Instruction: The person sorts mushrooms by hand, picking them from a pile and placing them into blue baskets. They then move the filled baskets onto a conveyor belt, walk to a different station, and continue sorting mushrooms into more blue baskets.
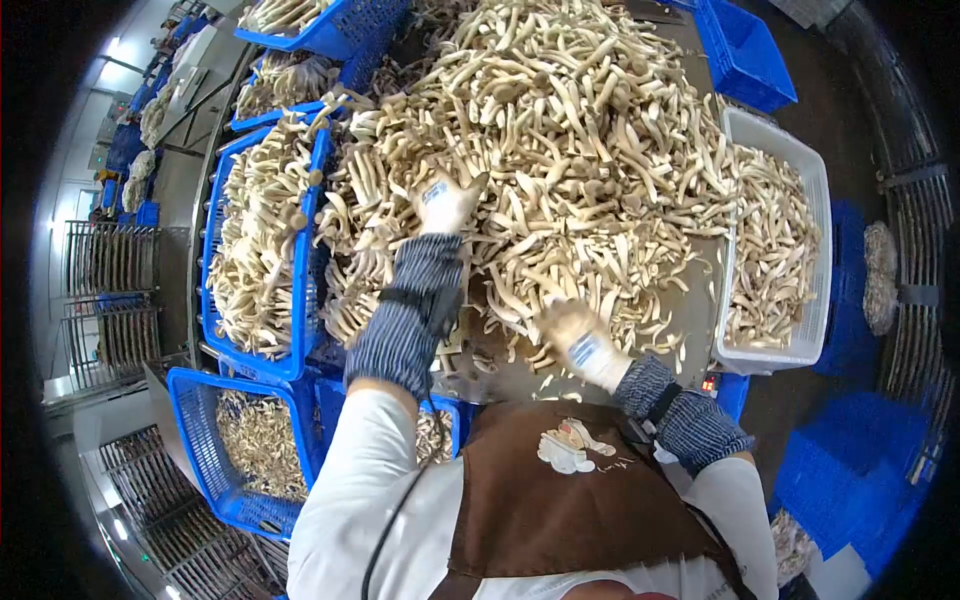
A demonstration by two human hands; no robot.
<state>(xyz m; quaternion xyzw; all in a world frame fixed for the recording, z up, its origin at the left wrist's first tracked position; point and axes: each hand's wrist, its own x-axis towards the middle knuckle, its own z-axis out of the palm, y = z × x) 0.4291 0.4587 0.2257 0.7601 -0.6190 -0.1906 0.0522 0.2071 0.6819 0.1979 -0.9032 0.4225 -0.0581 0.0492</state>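
A large heap of pale, long-stemmed mushrooms (560,130) covers the metal table (700,300). My left hand (447,203), in a white glove, lies on the left part of the heap with fingers apart; a dark-capped mushroom is beside its fingertips. Lower and to the right, near the table's front edge, my right hand (585,343) touches smaller mushrooms; its gloved fingers are blurred, and what they hold, if anything, cannot be made out. Striped sleeves cover both forearms.
A blue basket (306,250) of mushrooms stands along the left side, with a blue basket (190,420) of small pieces below it. On the right is a white basket (824,260) of mushrooms. A blue crate (745,50) stands at the upper right.
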